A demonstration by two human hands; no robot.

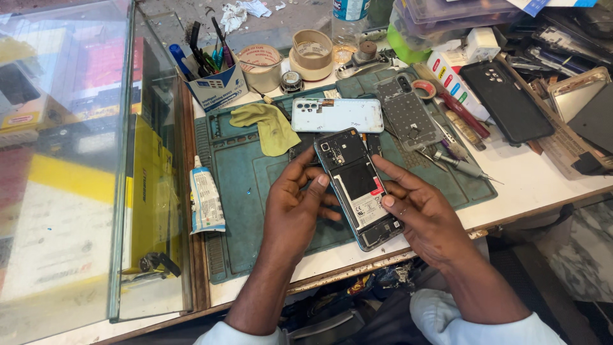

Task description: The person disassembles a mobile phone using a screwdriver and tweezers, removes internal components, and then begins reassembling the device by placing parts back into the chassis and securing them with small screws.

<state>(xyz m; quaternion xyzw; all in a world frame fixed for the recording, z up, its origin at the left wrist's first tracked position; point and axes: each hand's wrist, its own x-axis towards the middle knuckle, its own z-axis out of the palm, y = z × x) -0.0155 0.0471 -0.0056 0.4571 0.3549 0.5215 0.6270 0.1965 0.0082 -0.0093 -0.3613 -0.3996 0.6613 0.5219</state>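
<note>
Gripping the opened phone [359, 188] by its edges, left hand [295, 207] and right hand [421, 214] should steady it (above the green mat [255, 191]), I judge

Both hands, left [295, 203] and right [421, 211], raised together, fingers curled inward.

Open phone [359, 188] – left edge hidden under left hand [295, 204]. Bottle [349, 14] cut off by top edge. Small dark object behind glass case [64, 160] – too blurred to tell.
</note>
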